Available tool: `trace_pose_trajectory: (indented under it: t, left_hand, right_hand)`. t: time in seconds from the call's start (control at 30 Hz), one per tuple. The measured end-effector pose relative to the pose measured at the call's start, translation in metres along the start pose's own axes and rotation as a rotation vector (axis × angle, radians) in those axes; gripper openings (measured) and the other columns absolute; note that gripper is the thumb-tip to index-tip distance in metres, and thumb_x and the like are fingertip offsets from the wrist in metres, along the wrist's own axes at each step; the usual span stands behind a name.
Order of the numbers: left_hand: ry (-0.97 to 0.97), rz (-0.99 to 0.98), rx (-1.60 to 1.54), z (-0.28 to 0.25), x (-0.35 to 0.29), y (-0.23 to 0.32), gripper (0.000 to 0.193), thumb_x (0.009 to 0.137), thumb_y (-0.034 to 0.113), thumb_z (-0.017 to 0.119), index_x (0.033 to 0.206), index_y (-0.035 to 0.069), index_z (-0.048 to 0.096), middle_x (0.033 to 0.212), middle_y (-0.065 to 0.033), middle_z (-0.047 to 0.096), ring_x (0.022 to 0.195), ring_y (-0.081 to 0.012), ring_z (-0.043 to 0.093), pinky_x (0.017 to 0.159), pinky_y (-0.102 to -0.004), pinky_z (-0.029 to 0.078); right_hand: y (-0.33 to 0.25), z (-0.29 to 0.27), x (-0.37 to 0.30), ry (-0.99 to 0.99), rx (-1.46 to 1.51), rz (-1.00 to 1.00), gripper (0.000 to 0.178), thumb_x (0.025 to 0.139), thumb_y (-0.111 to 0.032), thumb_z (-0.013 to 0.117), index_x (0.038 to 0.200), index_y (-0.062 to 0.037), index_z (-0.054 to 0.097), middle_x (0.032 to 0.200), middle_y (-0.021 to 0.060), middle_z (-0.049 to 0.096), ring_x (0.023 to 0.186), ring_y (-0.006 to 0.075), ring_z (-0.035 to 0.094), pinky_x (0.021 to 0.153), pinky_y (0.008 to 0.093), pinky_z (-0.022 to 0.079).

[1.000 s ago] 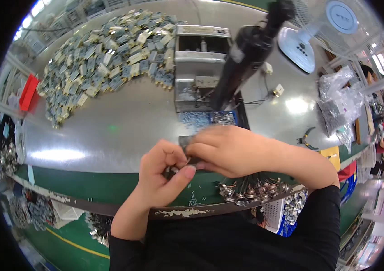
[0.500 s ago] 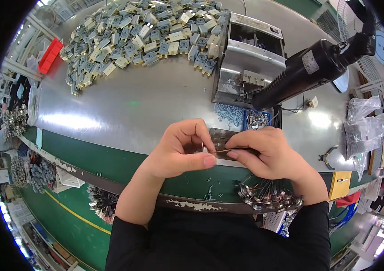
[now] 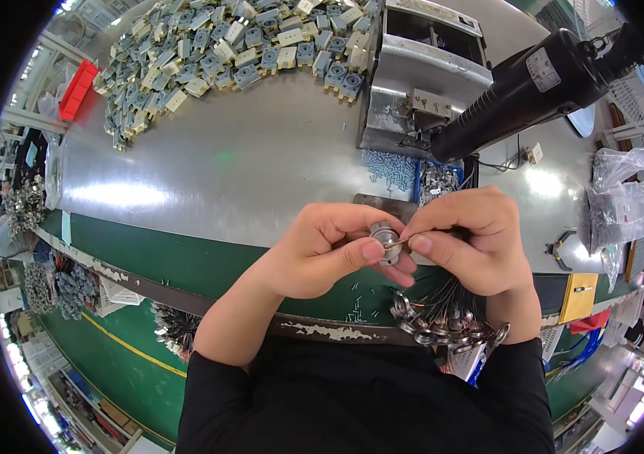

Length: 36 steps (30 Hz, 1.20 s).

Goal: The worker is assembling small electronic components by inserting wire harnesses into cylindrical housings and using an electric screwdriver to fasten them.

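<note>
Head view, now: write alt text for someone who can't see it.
A left hand holds a small round metal part while the right hand pinches a thin wire at its face. Beyond, a metal bench carries heaped grey and cream blocks; a black cylindrical device slants at right.

The left hand (image 3: 322, 253) curls around the round metal part (image 3: 382, 234); the right hand (image 3: 485, 242) pinches just right of it.

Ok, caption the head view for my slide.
Left hand holds a round silver metal part while right hand pinches a thin copper-coloured wire over it.
</note>
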<state>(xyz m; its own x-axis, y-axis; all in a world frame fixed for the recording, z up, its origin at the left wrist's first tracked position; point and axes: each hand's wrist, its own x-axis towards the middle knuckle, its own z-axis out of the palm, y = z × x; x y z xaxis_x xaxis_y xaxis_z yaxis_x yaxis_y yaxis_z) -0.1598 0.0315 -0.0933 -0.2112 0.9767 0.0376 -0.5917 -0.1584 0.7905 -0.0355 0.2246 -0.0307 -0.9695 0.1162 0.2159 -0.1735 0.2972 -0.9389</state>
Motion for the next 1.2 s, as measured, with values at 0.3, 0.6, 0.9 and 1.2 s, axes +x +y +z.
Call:
trace_pose_trajectory:
  t: [0.3,0.6,0.9,1.2]
  left_hand:
    - [-0.049,0.085,-0.002,0.002,0.000,-0.003,0.045,0.105,0.016,0.061,0.134,-0.015,0.052,0.108,-0.0253,0.073,0.093,-0.0353,0.076,0.087,-0.0458,0.063]
    - [-0.233,0.069,-0.155,-0.017,-0.003,-0.013,0.033,0.091,0.008,0.080,0.114,-0.004,0.060,0.099,-0.0140,0.073,0.089,-0.0193,0.074,0.081,-0.0321,0.060]
    - [-0.130,0.228,-0.078,-0.013,0.000,-0.019,0.041,0.074,0.004,0.093,0.099,0.001,0.060,0.095,-0.0111,0.071,0.084,-0.0185,0.073,0.075,-0.0307,0.059]
    - [-0.103,0.360,0.015,-0.014,0.001,-0.022,0.044,0.069,0.003,0.095,0.097,0.002,0.061,0.093,-0.0132,0.071,0.084,-0.0195,0.073,0.074,-0.0320,0.059]
  right_hand:
    - [-0.002,-0.002,-0.004,-0.041,0.006,0.035,0.006,0.080,-0.005,0.074,0.082,0.0009,0.073,0.071,0.0086,0.071,0.059,0.0165,0.067,0.056,0.0251,0.048]
    - [-0.003,0.016,-0.004,0.013,-0.192,-0.196,0.014,0.069,-0.004,0.085,0.080,-0.0047,0.076,0.057,0.0036,0.061,0.044,0.0123,0.051,0.043,0.0260,0.034]
    - [-0.001,0.017,-0.006,0.014,-0.239,-0.234,0.015,0.073,-0.002,0.086,0.084,-0.0054,0.077,0.058,0.0043,0.061,0.045,0.0150,0.054,0.042,0.0279,0.036]
    - [0.000,0.020,-0.004,0.056,-0.313,-0.339,0.015,0.072,-0.003,0.086,0.083,-0.0057,0.076,0.057,0.0029,0.059,0.043,0.0143,0.051,0.041,0.0279,0.034]
